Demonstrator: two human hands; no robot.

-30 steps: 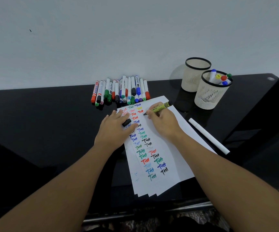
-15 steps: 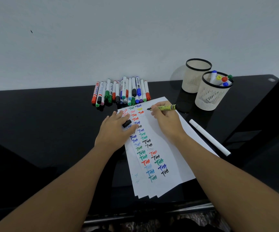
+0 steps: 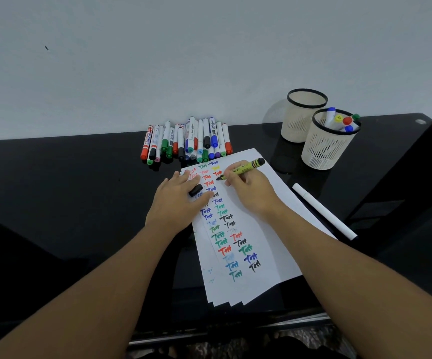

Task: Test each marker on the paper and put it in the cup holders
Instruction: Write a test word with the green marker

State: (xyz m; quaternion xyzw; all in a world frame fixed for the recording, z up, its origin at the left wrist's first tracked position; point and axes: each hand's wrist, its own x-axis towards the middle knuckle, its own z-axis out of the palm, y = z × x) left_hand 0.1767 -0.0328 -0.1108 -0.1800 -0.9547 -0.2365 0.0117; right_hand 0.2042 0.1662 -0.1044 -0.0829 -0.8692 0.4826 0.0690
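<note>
A glossy black worktop [image 3: 67, 203] runs along a pale wall. On it lies a fanned stack of white paper sheets [image 3: 269, 244], the top one covered in columns of the word "Test" in red, green, blue and black ink.

The left hand [image 3: 177, 203] lies flat on the stack's left edge, fingers [image 3: 183, 177] straight and slightly spread, with a small black marker cap [image 3: 195, 190] held between two of them.

The right hand [image 3: 251, 193] is curled round a yellow-green marker with a black end [image 3: 246, 169], pinching it near the nib, whose tip touches the paper near the top of the sheet, just beside the red words.

To the right stand two cream mesh cup holders with black rims, touching: the near cup holder [image 3: 323, 151] holds several capped markers, and the far cup holder [image 3: 300, 120] shows nothing inside.

A row of assorted capped markers [image 3: 186, 142] lies against the wall, just beyond the paper.

A slim white pen [image 3: 323, 211] lies on the worktop beside the paper's right edge.
</note>
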